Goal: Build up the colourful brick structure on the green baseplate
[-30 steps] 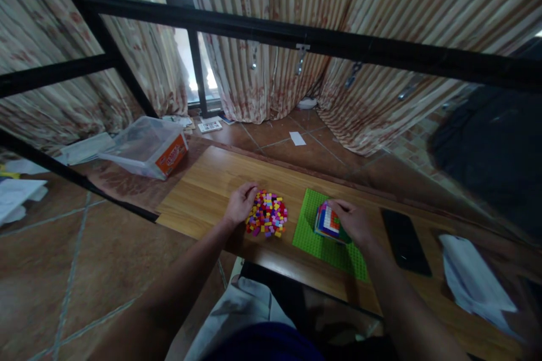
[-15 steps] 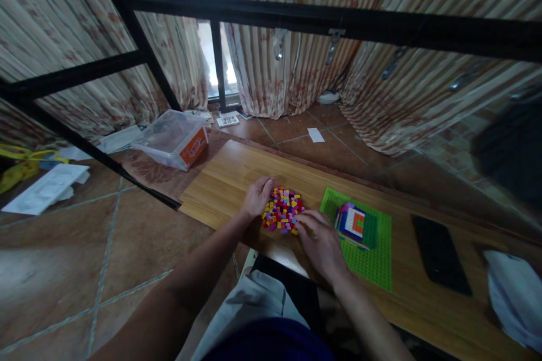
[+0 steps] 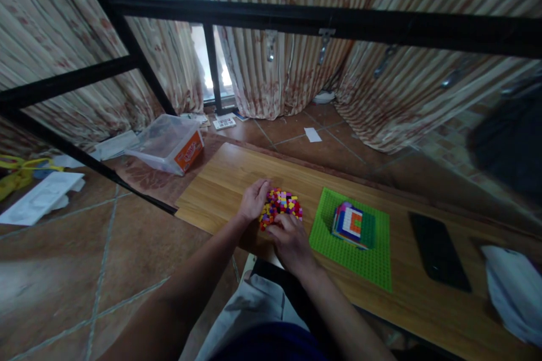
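Step, judged: picking through brick pile (image 3: 288, 199), left of green baseplate (image 3: 372, 264). Right hand (image 3: 293, 243) half-curled over it, left hand (image 3: 254, 201) loosely bent at its edge; holdings unclear. Next likely needs a fine fingertip pinch

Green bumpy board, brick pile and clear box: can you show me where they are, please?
Green bumpy board (image 3: 365, 263), head view: bare studs near its front edge.
Brick pile (image 3: 283, 202), head view: middle of its visible part.
Clear box (image 3: 190, 150), head view: its orange-labelled end wall.
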A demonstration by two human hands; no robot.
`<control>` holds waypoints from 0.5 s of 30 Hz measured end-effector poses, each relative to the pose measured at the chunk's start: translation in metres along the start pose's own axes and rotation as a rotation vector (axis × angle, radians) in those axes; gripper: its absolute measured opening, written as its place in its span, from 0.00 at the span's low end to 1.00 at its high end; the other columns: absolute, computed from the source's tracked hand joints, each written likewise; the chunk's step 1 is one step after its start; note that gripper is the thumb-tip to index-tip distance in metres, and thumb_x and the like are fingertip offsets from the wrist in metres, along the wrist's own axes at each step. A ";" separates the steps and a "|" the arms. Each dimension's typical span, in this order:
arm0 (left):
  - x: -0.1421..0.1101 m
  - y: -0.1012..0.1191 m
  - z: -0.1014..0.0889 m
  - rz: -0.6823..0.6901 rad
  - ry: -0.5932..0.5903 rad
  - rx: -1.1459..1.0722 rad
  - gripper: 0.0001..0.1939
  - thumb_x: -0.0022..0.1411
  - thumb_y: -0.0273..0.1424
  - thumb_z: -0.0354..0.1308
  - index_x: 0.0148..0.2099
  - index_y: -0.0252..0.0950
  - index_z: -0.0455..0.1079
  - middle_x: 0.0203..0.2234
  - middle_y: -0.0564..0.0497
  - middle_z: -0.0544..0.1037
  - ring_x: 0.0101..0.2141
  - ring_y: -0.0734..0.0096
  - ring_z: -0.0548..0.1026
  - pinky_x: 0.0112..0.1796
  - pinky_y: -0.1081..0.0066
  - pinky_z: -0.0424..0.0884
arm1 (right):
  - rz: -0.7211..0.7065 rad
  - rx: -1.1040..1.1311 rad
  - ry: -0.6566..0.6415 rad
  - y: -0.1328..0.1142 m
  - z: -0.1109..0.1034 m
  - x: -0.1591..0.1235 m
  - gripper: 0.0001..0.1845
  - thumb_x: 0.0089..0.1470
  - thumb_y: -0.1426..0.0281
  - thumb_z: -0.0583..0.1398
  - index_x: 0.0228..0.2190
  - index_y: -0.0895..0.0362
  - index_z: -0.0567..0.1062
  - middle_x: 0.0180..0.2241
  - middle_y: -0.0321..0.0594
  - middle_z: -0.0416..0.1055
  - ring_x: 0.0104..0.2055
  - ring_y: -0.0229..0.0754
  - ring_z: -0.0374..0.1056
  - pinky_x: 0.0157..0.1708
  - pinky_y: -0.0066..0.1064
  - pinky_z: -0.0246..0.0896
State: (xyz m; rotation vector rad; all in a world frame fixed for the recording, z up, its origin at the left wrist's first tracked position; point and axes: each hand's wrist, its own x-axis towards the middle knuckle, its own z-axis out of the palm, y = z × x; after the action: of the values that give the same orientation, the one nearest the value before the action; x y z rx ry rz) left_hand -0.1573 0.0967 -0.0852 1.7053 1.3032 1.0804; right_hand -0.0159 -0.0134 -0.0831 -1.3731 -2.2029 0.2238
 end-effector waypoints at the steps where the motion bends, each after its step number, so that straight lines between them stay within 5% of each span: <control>1: 0.000 -0.001 0.000 0.003 -0.001 -0.001 0.21 0.69 0.42 0.44 0.47 0.35 0.73 0.35 0.48 0.80 0.39 0.67 0.77 0.46 0.69 0.71 | -0.004 -0.006 -0.003 0.001 0.000 0.000 0.12 0.60 0.75 0.56 0.36 0.51 0.79 0.40 0.42 0.70 0.43 0.47 0.62 0.43 0.39 0.57; 15: 0.003 -0.002 -0.001 0.006 0.013 -0.007 0.23 0.68 0.46 0.44 0.46 0.35 0.73 0.36 0.47 0.80 0.39 0.65 0.77 0.45 0.67 0.71 | 0.058 0.055 0.036 -0.008 -0.006 0.012 0.04 0.61 0.73 0.57 0.34 0.55 0.72 0.42 0.43 0.72 0.44 0.47 0.63 0.45 0.39 0.59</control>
State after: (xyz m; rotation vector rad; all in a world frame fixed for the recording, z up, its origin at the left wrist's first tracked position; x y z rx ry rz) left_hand -0.1583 0.0997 -0.0861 1.7010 1.3014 1.0998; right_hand -0.0226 -0.0077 -0.0706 -1.4014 -2.1144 0.2759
